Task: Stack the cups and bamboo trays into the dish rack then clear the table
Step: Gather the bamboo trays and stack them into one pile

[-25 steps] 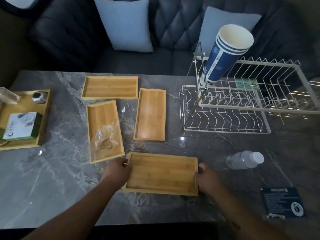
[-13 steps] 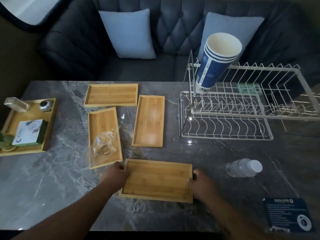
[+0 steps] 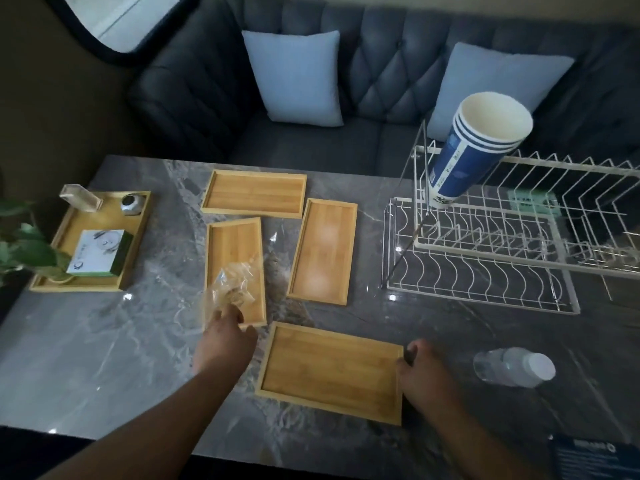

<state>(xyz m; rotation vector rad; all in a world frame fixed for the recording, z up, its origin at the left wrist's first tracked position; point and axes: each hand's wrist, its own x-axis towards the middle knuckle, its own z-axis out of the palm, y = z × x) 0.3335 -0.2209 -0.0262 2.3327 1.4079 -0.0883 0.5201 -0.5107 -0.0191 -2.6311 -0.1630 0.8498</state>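
Item: marble-topped table (image 3: 104, 341), mid-clearance, trays stage. Cups (image 3: 474, 147): one nested blue paper stack, already lodged tilted in the upper corner of the white wire dish rack (image 3: 485, 265); that part of the job looks done. Bamboo trays, four loose, none yet in the rack: near tray (image 3: 332, 372) at the table's front edge; left tray (image 3: 235, 268) just beyond it; middle tray (image 3: 323, 251); far tray (image 3: 254, 194) toward the sofa. Right hand (image 3: 426, 379): fingers curled onto the right end of the near tray, thumb at its rim, holding it flat on the table. Left hand (image 3: 225, 341): off the near tray, fingers pinched at the lower edge of a clear plastic bag (image 3: 232, 289) lying on the left tray; in this dim light the grip seems closed on the film, though whether it is truly caught cannot be settled. Step in hand, by judgement: freeing the left tray of its litter before gathering trays. Next move calls for lifting the bag clear without dragging the tray beneath, setting it aside, then carrying trays to the rack's slotted lower tier on edge. Other contents: water bottle (image 3: 512, 367) on its side, right; a larger tray of sundries (image 3: 90, 240), far left.
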